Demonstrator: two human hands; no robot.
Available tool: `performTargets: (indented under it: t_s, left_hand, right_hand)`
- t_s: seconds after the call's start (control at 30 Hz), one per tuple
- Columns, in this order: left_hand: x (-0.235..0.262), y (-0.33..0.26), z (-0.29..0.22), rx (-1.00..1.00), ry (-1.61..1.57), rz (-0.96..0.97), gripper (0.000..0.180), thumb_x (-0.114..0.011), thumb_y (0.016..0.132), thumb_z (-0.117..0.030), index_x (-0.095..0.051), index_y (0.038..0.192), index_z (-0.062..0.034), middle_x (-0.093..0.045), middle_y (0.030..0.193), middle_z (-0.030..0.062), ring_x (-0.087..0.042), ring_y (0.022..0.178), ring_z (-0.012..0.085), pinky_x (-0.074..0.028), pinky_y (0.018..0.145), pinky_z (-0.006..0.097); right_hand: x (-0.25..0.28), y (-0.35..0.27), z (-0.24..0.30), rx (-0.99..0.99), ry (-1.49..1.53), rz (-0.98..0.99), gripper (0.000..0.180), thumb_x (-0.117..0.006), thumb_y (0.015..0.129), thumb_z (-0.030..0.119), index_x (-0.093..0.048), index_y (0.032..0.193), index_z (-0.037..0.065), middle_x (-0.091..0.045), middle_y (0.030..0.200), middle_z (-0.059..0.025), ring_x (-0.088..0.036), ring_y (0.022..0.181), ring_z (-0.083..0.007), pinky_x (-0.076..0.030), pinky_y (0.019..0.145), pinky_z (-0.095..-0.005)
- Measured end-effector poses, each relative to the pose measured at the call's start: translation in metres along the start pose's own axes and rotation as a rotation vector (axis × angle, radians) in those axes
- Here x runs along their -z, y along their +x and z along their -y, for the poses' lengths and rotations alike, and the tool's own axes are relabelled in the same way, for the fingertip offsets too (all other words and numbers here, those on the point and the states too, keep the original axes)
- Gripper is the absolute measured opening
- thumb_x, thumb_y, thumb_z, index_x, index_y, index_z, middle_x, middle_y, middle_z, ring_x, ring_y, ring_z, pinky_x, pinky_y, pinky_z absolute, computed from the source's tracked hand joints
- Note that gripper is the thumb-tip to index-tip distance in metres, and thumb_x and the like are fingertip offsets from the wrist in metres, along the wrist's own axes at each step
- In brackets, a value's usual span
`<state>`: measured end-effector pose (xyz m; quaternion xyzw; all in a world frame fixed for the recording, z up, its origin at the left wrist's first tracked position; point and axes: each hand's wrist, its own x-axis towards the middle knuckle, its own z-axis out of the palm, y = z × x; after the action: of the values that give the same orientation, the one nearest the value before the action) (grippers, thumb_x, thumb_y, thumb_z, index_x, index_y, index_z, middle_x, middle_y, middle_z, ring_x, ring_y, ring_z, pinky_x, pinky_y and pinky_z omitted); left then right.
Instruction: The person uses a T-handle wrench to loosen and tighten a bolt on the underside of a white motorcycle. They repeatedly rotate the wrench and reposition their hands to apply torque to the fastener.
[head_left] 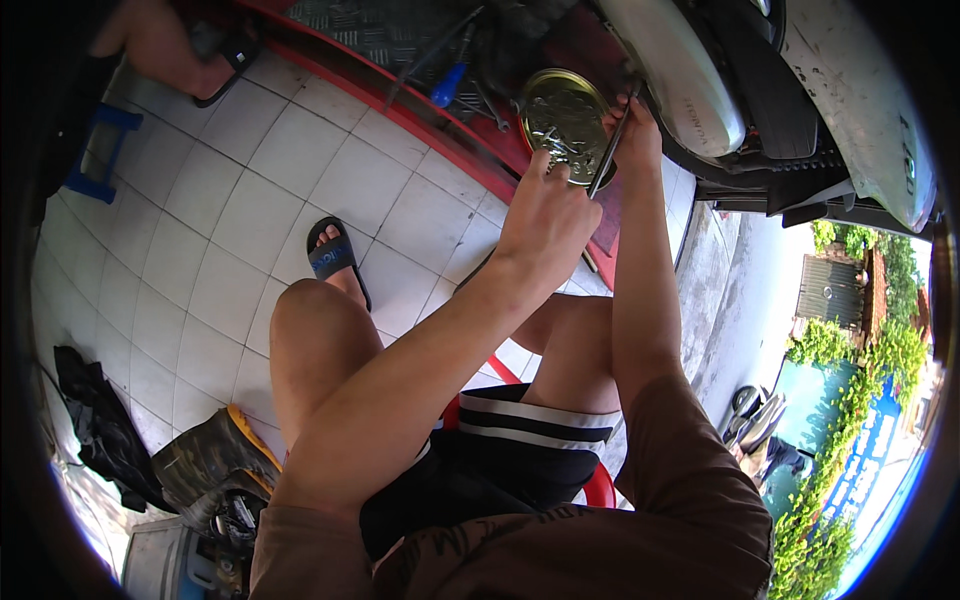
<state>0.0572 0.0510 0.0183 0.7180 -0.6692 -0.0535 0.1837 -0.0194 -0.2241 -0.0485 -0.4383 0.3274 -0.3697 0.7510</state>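
Rod (613,150) slanting over right edge of tin (524,118), pinched by fingers of right hand (638,135); near end against curled left hand (550,215), grip there hidden; 2 hands probably for steadiness.

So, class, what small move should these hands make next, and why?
Perhaps ease the slim dark rod rightward: the right hand grips it, the left hand is at its lower end, and in this view it crosses the right rim of the round metal tray, where a slip might disturb the small shiny parts inside.
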Motion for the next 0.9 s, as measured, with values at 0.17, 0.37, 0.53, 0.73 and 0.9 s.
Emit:
performTargets:
  t_s: [0.17, 0.37, 0.53, 0.73, 0.9]
  left_hand:
    - [0.0, -0.001, 0.0, 0.033, 0.021, 0.025, 0.006, -0.073, 0.074, -0.015, -0.073, 0.071, -0.0201, -0.068, 0.069, 0.0, -0.063, 0.09, 0.0149, -0.034, 0.097, 0.035]
    - [-0.002, -0.001, 0.0, -0.014, -0.002, 0.0, 0.007, -0.069, 0.074, -0.009, -0.072, 0.074, -0.0153, -0.067, 0.068, 0.0028, -0.063, 0.091, 0.0173, -0.036, 0.092, 0.036]
    - [-0.006, 0.002, 0.002, -0.102, 0.003, -0.022, 0.007, -0.07, 0.076, -0.013, -0.069, 0.083, -0.0112, -0.068, 0.075, 0.005, -0.065, 0.091, 0.0187, -0.04, 0.089, 0.037]
    - [0.007, 0.002, 0.028, -0.145, -0.198, -0.082, 0.015, -0.072, 0.077, -0.021, -0.068, 0.085, -0.0089, -0.068, 0.078, 0.0063, -0.066, 0.089, 0.0199, -0.043, 0.083, 0.035]
    - [0.002, 0.0, 0.029, -0.222, -0.115, -0.208, 0.016, -0.073, 0.077, -0.021, -0.067, 0.086, -0.01, -0.067, 0.079, 0.0036, -0.065, 0.087, 0.0186, -0.044, 0.082, 0.035]
  right_hand:
    - [-0.002, 0.001, -0.001, -0.018, 0.036, 0.016, 0.015, -0.045, 0.099, 0.011, -0.052, 0.113, 0.008, -0.056, 0.086, -0.0057, -0.048, 0.07, -0.0159, -0.044, 0.064, -0.0315]
    - [0.002, 0.002, 0.003, -0.046, 0.116, 0.076, 0.016, -0.045, 0.1, 0.013, -0.05, 0.115, 0.009, -0.055, 0.085, -0.0054, -0.048, 0.07, -0.0157, -0.043, 0.064, -0.0307]
    - [-0.002, -0.003, 0.008, -0.11, 0.106, 0.085, 0.028, -0.045, 0.101, 0.015, -0.048, 0.127, 0.009, -0.057, 0.085, -0.0057, -0.05, 0.07, -0.0167, -0.044, 0.065, -0.0305]
    - [-0.01, -0.033, 0.011, -0.242, -0.133, 0.29, 0.038, -0.05, 0.1, 0.026, -0.048, 0.134, 0.008, -0.059, 0.084, -0.0057, -0.054, 0.073, -0.018, -0.044, 0.066, -0.0302]
    - [-0.015, -0.05, -0.011, -0.184, 0.259, 0.41, 0.028, -0.051, 0.099, 0.027, -0.056, 0.117, 0.006, -0.052, 0.071, 0.0001, -0.045, 0.063, -0.0125, -0.036, 0.063, -0.0271]
